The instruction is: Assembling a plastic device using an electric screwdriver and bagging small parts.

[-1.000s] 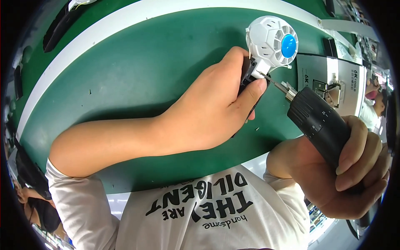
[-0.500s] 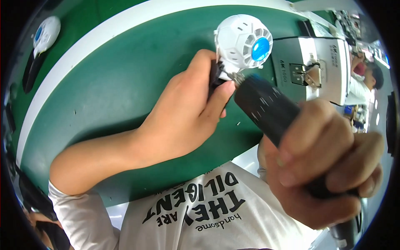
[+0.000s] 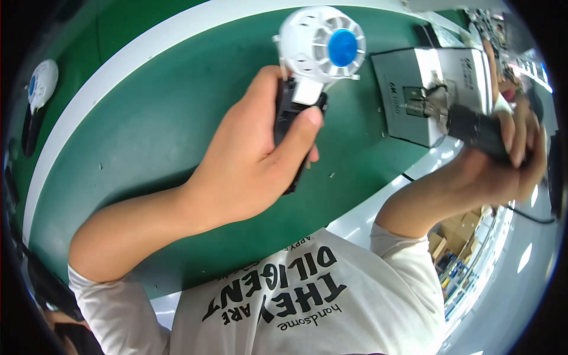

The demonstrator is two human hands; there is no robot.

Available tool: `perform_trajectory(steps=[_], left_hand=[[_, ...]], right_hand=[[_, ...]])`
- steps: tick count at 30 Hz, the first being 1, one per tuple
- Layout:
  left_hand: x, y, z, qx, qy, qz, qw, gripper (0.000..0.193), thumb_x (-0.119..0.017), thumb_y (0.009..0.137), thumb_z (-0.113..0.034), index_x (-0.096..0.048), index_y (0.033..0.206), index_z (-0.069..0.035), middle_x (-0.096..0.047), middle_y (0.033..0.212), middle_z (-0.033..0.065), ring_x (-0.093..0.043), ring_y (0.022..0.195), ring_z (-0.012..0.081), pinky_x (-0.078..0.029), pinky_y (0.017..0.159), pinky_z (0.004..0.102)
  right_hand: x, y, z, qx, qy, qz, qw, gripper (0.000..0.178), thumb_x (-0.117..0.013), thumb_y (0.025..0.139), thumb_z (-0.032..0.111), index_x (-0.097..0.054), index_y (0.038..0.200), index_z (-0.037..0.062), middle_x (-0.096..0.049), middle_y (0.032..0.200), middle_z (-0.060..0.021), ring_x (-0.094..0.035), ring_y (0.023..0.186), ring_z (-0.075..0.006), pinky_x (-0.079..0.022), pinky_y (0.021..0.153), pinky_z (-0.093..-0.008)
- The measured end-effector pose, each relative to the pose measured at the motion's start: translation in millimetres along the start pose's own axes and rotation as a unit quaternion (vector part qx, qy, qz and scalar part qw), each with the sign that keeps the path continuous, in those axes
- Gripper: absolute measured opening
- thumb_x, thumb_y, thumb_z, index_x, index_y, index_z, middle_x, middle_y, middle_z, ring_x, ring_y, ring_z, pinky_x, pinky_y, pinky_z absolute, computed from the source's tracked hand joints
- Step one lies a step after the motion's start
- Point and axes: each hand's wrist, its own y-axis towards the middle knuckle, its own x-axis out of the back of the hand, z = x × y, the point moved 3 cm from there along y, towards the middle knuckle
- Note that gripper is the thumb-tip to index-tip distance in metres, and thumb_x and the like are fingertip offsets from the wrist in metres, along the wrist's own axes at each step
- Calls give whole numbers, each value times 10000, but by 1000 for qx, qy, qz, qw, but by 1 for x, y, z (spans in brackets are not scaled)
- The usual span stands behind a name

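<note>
My left hand (image 3: 248, 148) is closed round the black handle (image 3: 286, 121) of a handheld device, its thumb lying along the top. The device's round white head (image 3: 302, 44) has vents and a blue centre (image 3: 342, 47); a white neck joins it to the handle. Away to the right, my right hand (image 3: 513, 157) grips a black electric screwdriver (image 3: 476, 127). Its metal front end points left, overlapping the metal bracket (image 3: 417, 102) on a grey-white box (image 3: 403, 74); whether they touch I cannot tell. The right hand is slightly blurred.
A similar white device with a black handle (image 3: 43, 86) lies at the far left, beyond the curved white edge strip (image 3: 124, 50). Small scraps (image 3: 331, 175) dot the green table (image 3: 177, 100). A cable (image 3: 532, 220) hangs below my right hand. Cartons (image 3: 458, 234) stand lower right.
My right hand has lifted the screwdriver off the device's neck and swung it right to the box's bracket. My left hand has shifted the device slightly left and away.
</note>
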Motion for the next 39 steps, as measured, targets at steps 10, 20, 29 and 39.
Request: perform_trajectory(steps=[10, 20, 29, 39], left_hand=[[-1, 2, -2, 9, 29, -9, 999, 294, -532, 1057, -165, -437, 1276, 7, -619, 982, 61, -644, 751, 105, -520, 654, 267], [-4, -5, 4, -38, 86, -12, 995, 289, -540, 1048, -136, -436, 1276, 7, -620, 905, 56, -625, 717, 91, -501, 623, 269], [6, 0, -1, 17, -28, -7, 999, 354, -539, 1048, -156, -411, 1340, -1, -612, 1073, 87, -629, 801, 127, -524, 709, 280], [5, 1, 0, -61, 88, -37, 994, 520, -688, 922, -39, -403, 1356, -8, -620, 1063, 55, -625, 885, 109, -529, 806, 288]], right_hand=[[-63, -53, -36, 146, 37, 82, 985, 319, -617, 890, 141, -395, 660, 154, -363, 560, 46, -395, 493, -54, -371, 565, -232], [-87, -76, -61, 70, 15, 43, 996, 297, -600, 933, 133, -392, 724, 166, -377, 653, 53, -387, 480, -79, -346, 535, -253], [-20, -41, 27, 280, -233, 30, 931, 255, -630, 870, 122, -470, 672, 107, -378, 620, 33, -452, 545, -87, -396, 579, -263], [-8, 1, -4, -56, 22, 61, 996, 257, -602, 877, 20, -424, 702, 82, -397, 627, -21, -438, 582, -102, -459, 726, -279]])
